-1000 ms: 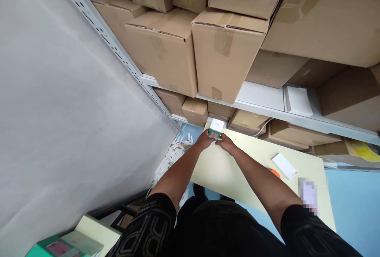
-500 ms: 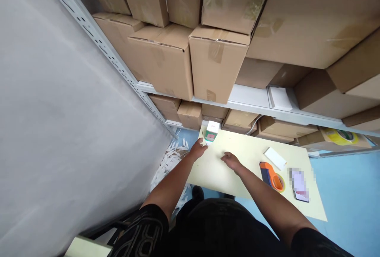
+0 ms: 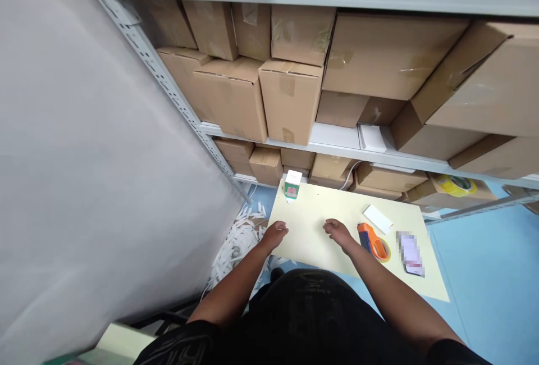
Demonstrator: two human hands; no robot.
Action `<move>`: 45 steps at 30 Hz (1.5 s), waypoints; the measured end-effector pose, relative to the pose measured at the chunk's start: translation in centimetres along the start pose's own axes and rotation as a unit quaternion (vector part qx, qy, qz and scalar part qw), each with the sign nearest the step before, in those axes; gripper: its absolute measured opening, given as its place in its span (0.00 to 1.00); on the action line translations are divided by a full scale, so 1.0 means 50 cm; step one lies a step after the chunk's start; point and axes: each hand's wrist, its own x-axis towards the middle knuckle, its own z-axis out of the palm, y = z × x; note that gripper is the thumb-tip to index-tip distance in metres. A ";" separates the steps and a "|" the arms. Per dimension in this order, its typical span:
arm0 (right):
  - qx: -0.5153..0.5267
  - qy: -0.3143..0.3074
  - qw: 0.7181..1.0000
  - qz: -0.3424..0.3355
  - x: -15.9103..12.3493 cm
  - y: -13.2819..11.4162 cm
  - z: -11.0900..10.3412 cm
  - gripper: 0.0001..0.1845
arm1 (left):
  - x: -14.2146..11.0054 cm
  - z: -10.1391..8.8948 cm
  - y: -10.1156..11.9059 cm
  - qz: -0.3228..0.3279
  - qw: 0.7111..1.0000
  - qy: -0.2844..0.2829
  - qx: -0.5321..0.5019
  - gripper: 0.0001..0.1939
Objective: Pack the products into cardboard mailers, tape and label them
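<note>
My left hand [image 3: 275, 234] is over the left edge of the pale yellow table [image 3: 307, 236], fingers loosely curled with a gap at the thumb and nothing in them. Opposite it, my right hand [image 3: 338, 233] hovers above the middle of the tabletop, also loosely bent and holding nothing. A small green and white box [image 3: 292, 184] stands upright at the table's far left corner, beyond my left hand and apart from it. Nearest to my right hand lies an orange and blue tape dispenser [image 3: 373, 240] with a roll of clear tape.
A flat white box [image 3: 378, 219] and a blurred phone [image 3: 410, 254] lie on the table's right side. Shelves full of cardboard boxes [image 3: 290, 101] rise behind it. White paper strips [image 3: 236, 247] litter the floor at left, by a grey wall [image 3: 105, 185].
My left hand has drawn back from the green and white box, toward me. My right hand has shifted slightly right and nearer to me. The view has tilted, showing more shelf above.
</note>
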 end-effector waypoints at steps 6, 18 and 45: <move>0.005 -0.062 0.998 -0.019 0.016 0.003 -0.075 0.23 | -0.069 0.083 0.011 -0.019 0.997 0.063 -0.050 0.16; -0.050 -0.181 0.981 -0.042 0.038 0.009 -0.142 0.20 | -0.253 0.258 -0.030 -0.045 0.970 0.195 -0.139 0.13; -0.170 -0.437 0.863 -0.186 -0.524 0.008 0.476 0.23 | -0.957 0.118 -0.528 -0.083 0.816 0.468 -0.329 0.16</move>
